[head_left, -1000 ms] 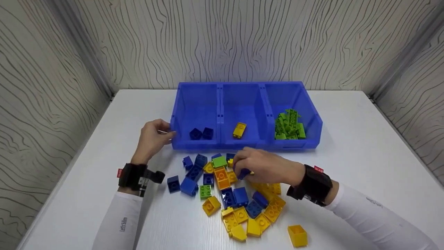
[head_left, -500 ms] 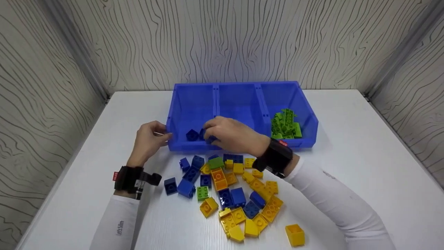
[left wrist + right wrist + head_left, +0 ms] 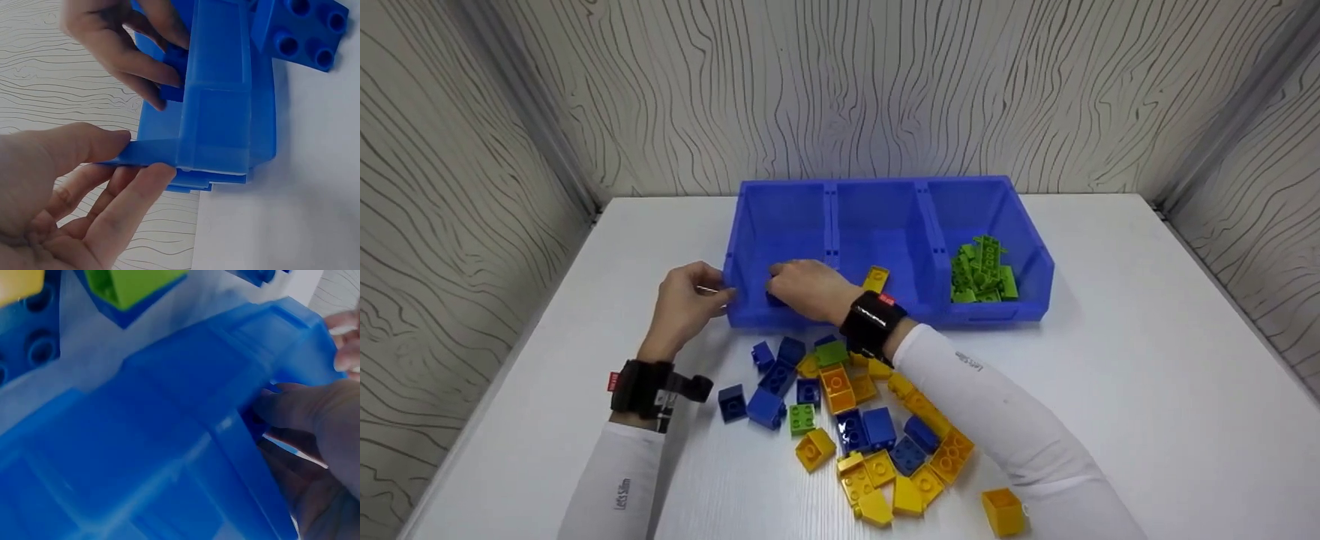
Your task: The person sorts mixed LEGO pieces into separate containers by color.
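With the right hand (image 3: 810, 289) I'm pinching 1 blue brick (image 3: 175, 61), fingers curled, near the front edge of the bin's (image 3: 1005, 312) left compartment (image 3: 784, 214); leftward, the left hand (image 3: 684, 309) is gripping the bin's left edge.

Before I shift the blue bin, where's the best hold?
I'd take the blue bin by its end walls' upper edges, one hand from each outer side: those edges are thin and exposed, and the left hand pinches the left one. Loose bricks lie close in front.
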